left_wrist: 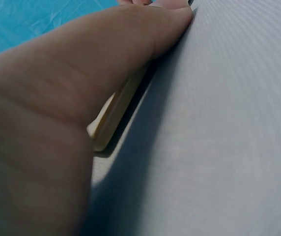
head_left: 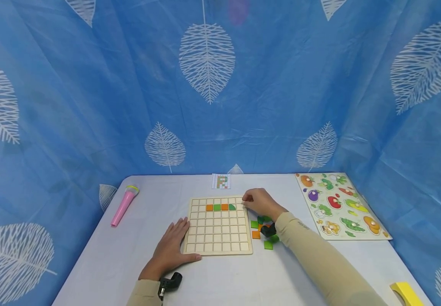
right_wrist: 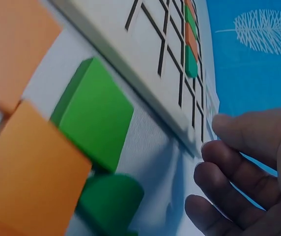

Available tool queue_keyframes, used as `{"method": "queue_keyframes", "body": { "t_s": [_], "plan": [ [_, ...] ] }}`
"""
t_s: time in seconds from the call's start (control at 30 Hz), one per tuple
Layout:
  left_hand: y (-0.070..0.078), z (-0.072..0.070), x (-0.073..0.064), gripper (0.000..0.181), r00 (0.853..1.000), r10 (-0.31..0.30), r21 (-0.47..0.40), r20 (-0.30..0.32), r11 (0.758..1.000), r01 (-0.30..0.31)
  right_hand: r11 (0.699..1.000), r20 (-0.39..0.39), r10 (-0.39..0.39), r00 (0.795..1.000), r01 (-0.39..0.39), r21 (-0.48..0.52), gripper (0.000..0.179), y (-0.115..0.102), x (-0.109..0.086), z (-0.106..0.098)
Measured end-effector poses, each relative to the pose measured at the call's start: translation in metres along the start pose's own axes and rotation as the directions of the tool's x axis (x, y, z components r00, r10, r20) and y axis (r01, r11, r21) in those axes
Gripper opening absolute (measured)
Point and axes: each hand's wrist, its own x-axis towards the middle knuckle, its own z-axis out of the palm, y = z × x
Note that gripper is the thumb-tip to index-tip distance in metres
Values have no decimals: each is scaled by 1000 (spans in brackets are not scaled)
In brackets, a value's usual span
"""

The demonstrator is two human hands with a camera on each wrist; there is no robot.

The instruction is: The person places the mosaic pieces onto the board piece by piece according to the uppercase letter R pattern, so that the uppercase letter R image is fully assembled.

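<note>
A square wooden grid board point(head_left: 218, 231) lies on the table. In one of its upper rows sit an orange tile point(head_left: 209, 208), a green tile point(head_left: 217, 207), another orange tile point(head_left: 225, 207) and a dark green rounded piece point(head_left: 232, 207). My left hand point(head_left: 172, 246) rests along the board's left side, fingers straight, thumb by the lower left corner. At the upper right corner is my right hand point(head_left: 260, 202), fingers loosely bent; the right wrist view shows nothing between them. Loose green tiles point(right_wrist: 96, 115) and orange tiles point(right_wrist: 35, 172) lie under the right wrist, partly hidden by it.
A small pattern card point(head_left: 221, 181) lies behind the board. To the left is a pink toy microphone point(head_left: 122, 208). A vegetable peg puzzle point(head_left: 340, 206) stretches along the right, and a yellow arched block point(head_left: 407, 293) sits at the near right corner.
</note>
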Motion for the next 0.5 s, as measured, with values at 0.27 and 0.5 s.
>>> {"method": "queue_keyframes", "body": {
  "t_s": [0.27, 0.5],
  "plan": [
    [0, 0, 0, 129, 1000, 0, 0, 8, 1000, 0, 1000, 61, -13, 998, 12, 10, 10, 11, -7, -11],
    [0, 1, 0, 128, 1000, 13, 5, -13, 1000, -13, 1000, 107, -2, 994, 3, -12, 13, 17, -15, -21]
  ]
}}
